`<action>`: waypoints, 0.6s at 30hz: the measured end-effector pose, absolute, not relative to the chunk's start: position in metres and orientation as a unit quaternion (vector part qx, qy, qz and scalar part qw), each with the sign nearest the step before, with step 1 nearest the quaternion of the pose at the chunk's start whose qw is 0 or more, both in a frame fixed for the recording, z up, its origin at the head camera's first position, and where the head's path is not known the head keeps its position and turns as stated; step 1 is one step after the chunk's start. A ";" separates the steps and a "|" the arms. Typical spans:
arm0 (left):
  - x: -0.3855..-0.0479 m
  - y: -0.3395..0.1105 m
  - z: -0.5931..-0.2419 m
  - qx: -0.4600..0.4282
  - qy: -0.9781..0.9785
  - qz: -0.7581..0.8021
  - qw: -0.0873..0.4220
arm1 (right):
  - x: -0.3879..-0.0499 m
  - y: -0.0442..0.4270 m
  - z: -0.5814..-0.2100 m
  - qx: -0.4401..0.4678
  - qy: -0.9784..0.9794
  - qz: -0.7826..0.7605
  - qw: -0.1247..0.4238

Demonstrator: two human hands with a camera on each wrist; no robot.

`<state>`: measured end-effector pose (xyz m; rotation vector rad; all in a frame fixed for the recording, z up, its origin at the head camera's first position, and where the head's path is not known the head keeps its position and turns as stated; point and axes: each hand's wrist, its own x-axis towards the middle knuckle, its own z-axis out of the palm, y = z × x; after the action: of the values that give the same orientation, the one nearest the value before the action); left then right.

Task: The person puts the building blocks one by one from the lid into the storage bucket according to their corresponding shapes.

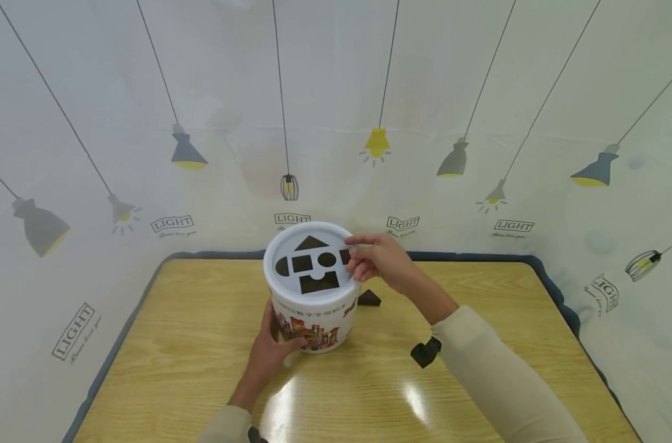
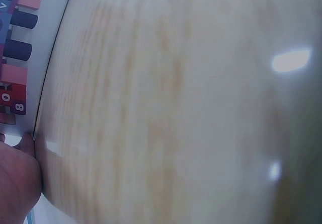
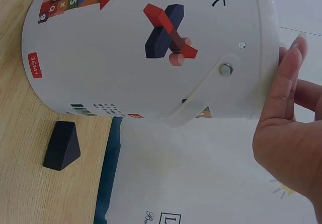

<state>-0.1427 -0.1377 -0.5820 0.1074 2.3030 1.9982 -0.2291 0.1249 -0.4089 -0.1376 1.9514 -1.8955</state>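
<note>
A white bucket (image 1: 341,329) with building-block pictures stands on the table, its pale lid (image 1: 283,292) cut with several dark shaped openings. My left hand (image 1: 269,354) holds the bucket low on its left and front, thumb across the printed side. At the lid's right edge, my right hand (image 1: 380,261) reaches over the rim by a dark opening, fingertips touching the lid. In the right wrist view those fingers (image 3: 284,78) look fairly straight, and no held thing shows. Just right of the bucket lies a dark wedge-shaped block (image 3: 63,146), partly hidden by the bucket in the head view.
The wooden table (image 1: 192,344) has a dark blue edge (image 1: 474,256) along its back and sides. Behind it hangs a pale sheet (image 1: 336,80) printed with lamps. On the bucket's side is a white handle strap (image 3: 201,93) fixed by a rivet.
</note>
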 end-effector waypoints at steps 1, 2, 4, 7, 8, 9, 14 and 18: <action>-0.142 -0.137 -0.581 0.035 0.754 0.655 0.045 | -0.229 0.126 -0.409 -0.049 0.700 -0.682 0.207; -0.142 -0.137 -0.580 0.034 0.754 0.654 0.045 | -0.230 0.126 -0.409 -0.048 0.700 -0.683 0.205; -0.141 -0.137 -0.577 0.035 0.756 0.652 0.045 | -0.231 0.128 -0.410 -0.045 0.697 -0.687 0.200; -0.140 -0.137 -0.576 0.035 0.757 0.650 0.045 | -0.233 0.131 -0.412 -0.042 0.694 -0.693 0.191; -0.141 -0.137 -0.577 0.036 0.757 0.651 0.046 | -0.234 0.132 -0.413 -0.041 0.691 -0.696 0.188; -0.141 -0.137 -0.578 0.037 0.756 0.652 0.045 | -0.235 0.133 -0.414 -0.040 0.689 -0.700 0.185; -0.147 -0.138 -0.595 0.035 0.752 0.658 0.037 | -0.240 0.140 -0.420 -0.036 0.674 -0.719 0.165; -0.152 -0.139 -0.610 0.032 0.760 0.648 0.024 | -0.242 0.147 -0.426 -0.021 0.663 -0.734 0.145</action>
<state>-0.1516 -0.1385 -0.6105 0.1000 2.3523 2.0063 -0.2420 0.1474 -0.4262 -0.0596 1.9104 -2.1146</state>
